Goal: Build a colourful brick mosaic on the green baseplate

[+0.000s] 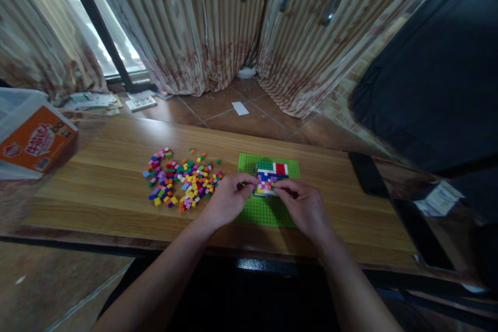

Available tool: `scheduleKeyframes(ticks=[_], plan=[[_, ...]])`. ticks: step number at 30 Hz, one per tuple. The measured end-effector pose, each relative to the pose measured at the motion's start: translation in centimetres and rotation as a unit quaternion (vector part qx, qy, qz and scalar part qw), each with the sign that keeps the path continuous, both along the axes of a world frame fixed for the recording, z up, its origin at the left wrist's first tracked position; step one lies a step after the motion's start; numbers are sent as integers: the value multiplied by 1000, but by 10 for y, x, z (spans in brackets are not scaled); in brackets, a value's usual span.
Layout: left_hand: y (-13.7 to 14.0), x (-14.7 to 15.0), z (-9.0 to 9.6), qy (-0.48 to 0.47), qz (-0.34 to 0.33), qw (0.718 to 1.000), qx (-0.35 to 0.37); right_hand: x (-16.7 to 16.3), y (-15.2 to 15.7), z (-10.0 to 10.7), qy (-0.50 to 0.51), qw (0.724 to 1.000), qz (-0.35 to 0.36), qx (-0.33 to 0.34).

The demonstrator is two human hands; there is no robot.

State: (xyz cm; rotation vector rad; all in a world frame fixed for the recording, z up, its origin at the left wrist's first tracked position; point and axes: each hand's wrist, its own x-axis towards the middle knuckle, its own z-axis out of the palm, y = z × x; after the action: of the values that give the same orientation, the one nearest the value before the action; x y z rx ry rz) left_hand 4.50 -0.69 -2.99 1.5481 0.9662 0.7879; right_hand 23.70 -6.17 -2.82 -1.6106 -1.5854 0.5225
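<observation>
A lime-green studded baseplate [268, 215] lies on the wooden table [116, 135] in front of me. On it stands a low block of colourful toy bricks [268, 172], with green, white, red, blue, pink and yellow on top. My left hand [229, 197] touches the block's left side with thumb and forefinger drawn together. From the right, my right hand [305, 205] pinches at the block's near right part. Whatever small piece either hand has between its fingertips is hidden or too small to name.
Many loose bricks [190, 179] are spread left of the baseplate. A translucent tub with an orange label [39, 137] stands at the far left. Two dark phone-like slabs, one at the back [368, 174] and one nearer [424, 233], lie at the right. Curtains [194, 26] hang beyond the table.
</observation>
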Motion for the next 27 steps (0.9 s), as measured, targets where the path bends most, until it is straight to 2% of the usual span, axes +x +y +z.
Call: scheduleKeyframes(ticks=[4,9,20,27], plan=[[0,0,-1,4,3,1000,12,-3,2,-2,58,997,-39,-40],[0,-1,-2,7,0,1000,18,-2,3,0,94,992,-45,-64],[0,0,-2,12,2,1000,24,-6,4,7,44,993,-96,-54],[0,0,-4,13,1,1000,21,-10,6,8,50,990,-119,-49]])
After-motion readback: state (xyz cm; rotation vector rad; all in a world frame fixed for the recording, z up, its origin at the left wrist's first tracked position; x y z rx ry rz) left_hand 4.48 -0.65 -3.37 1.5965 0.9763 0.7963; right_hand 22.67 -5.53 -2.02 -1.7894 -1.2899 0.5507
